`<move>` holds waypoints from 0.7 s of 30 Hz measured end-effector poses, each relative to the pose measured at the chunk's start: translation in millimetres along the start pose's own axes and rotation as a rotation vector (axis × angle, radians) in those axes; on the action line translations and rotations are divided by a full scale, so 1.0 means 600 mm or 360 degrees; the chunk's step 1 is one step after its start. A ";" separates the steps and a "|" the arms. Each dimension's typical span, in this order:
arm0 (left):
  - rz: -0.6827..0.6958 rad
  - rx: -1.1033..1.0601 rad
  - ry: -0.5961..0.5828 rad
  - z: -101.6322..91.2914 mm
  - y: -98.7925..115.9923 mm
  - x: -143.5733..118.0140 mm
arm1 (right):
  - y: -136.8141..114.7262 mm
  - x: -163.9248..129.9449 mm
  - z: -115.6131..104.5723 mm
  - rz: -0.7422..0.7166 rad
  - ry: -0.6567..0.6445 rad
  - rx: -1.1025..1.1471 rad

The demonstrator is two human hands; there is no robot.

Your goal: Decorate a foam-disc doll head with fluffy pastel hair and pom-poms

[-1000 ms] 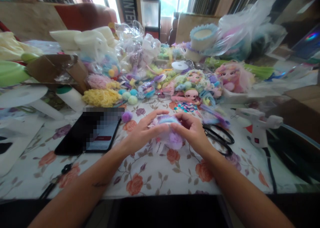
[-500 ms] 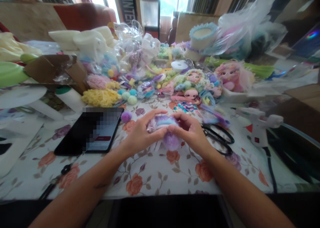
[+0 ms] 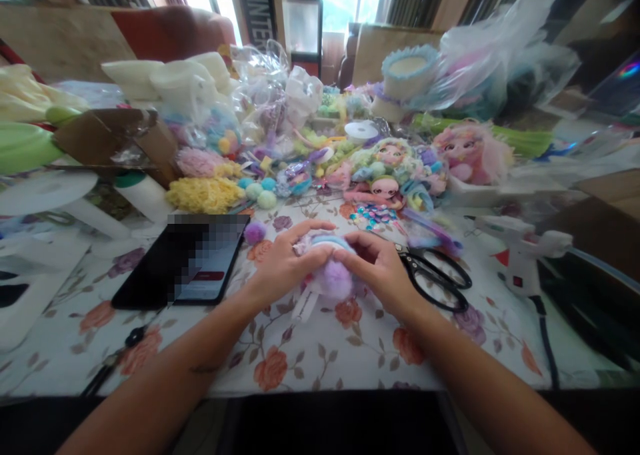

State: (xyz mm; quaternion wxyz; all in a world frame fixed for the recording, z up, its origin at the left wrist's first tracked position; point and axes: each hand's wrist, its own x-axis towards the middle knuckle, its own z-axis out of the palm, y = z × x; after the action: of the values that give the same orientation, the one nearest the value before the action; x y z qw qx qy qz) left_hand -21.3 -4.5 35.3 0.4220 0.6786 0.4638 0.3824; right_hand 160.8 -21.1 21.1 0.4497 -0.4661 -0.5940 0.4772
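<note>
My left hand (image 3: pixel 287 265) and my right hand (image 3: pixel 381 268) meet over the flowered tablecloth, both closed on a small fluffy lilac-and-blue craft piece (image 3: pixel 329 241). Its kind is hard to tell, since my fingers cover much of it. A furry purple pompom (image 3: pixel 336 280) shows at its near side, below my thumbs. Under the left hand a narrow white tag or strip (image 3: pixel 304 304) sticks out toward me. Just right of my right hand lie black-handled scissors (image 3: pixel 440 278), their blades partly hidden by it. A loose purple pompom (image 3: pixel 255 232) rests beyond my left hand.
A tablet (image 3: pixel 185 268) lies at left, a white glue gun (image 3: pixel 520 255) with its cord at right. Sequins (image 3: pixel 375 216), doll heads (image 3: pixel 385 190), yellow yarn (image 3: pixel 204 195), a cardboard box (image 3: pixel 107 138) and plastic bags (image 3: pixel 500 55) crowd the far side of the flowered tablecloth (image 3: pixel 320 355).
The craft piece has been tilted between my hands, its pompom turned slightly toward the left. The white tag now shows more plainly below it. My hands keep their grip.
</note>
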 end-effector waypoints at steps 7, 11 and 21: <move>-0.0262 -0.0497 0.0005 0.005 -0.022 0.002 | 0.009 0.008 -0.006 0.0173 -0.0005 0.0361; -0.0039 -0.0236 0.0155 0.003 -0.025 0.002 | 0.010 0.009 -0.010 0.0156 -0.0110 0.0290; 0.0368 0.0184 0.0340 0.005 -0.009 -0.008 | 0.007 0.012 -0.024 0.0012 -0.0135 0.0051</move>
State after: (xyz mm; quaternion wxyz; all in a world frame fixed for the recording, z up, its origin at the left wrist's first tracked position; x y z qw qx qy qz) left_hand -21.5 -8.8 28.5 0.2837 0.7061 0.4461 0.4712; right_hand 174.3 -11.7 19.6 0.4296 -0.4403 -0.6031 0.5078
